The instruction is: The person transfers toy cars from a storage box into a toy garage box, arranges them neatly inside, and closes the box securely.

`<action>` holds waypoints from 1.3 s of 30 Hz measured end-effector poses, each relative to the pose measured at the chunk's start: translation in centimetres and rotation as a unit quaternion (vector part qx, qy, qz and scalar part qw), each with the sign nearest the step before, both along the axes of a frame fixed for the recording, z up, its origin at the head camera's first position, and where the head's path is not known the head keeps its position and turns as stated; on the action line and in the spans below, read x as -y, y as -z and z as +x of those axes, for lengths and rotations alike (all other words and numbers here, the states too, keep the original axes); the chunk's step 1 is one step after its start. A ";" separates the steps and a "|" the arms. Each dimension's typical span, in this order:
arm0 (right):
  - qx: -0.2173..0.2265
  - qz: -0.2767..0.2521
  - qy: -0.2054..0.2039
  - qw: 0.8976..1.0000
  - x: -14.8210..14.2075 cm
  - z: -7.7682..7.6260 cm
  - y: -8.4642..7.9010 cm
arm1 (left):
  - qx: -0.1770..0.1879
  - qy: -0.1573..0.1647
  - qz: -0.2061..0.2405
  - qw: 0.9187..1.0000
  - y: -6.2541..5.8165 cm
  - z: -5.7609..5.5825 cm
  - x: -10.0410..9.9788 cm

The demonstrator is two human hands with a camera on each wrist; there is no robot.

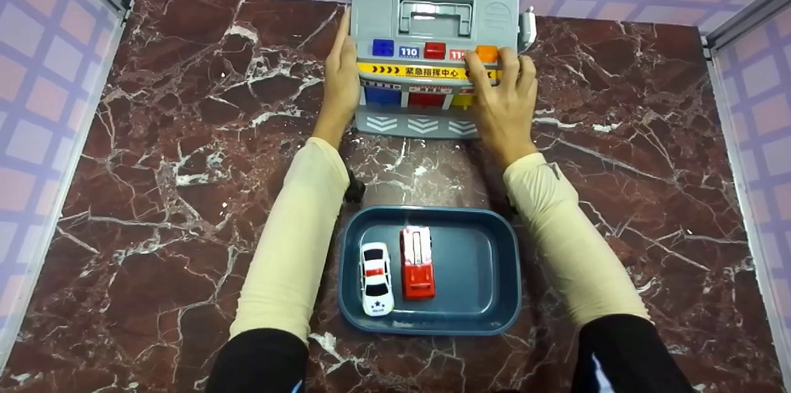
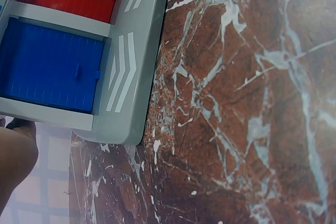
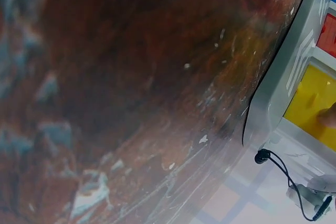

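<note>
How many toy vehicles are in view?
2: the white police car in the blue tray, and the red-and-white truck beside it. Any inside the toy garage would be hidden.

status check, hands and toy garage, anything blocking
Left hand at left side of toy garage; right hand on front right, by orange button. Blue door shut. Nothing seen blocking; tray sits apart.

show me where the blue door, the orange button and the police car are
Blue door (image 2: 52,66): left wrist view, middle of its panel
Orange button (image 1: 486,54): head view, its top face
Police car (image 1: 374,272): head view, on its roof
</note>
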State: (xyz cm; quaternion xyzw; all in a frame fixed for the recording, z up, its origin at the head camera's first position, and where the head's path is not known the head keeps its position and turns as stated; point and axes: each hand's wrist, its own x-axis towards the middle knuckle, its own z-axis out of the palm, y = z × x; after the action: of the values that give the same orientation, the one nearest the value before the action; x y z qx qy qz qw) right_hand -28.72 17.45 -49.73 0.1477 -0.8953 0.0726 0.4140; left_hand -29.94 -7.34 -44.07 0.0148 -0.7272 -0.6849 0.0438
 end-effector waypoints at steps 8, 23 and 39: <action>-0.004 0.000 0.007 1.000 0.0 -0.1 0.0 | 0.005 -0.004 0.015 1.000 2.3 -1.8 0.2; 0.093 -0.019 -0.004 0.995 0.3 0.8 -0.8 | -0.007 -0.008 0.014 1.000 1.2 -0.8 0.1; 0.291 0.016 -0.094 0.952 2.3 2.4 -5.4 | 0.005 -0.003 0.011 1.000 0.3 -0.2 0.0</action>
State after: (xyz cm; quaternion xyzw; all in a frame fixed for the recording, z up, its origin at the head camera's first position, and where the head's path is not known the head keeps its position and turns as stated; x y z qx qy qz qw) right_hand -26.34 15.14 -44.32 0.2106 -0.9600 0.1364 0.1240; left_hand -30.10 -7.30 -44.38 0.0210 -0.7200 -0.6923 0.0426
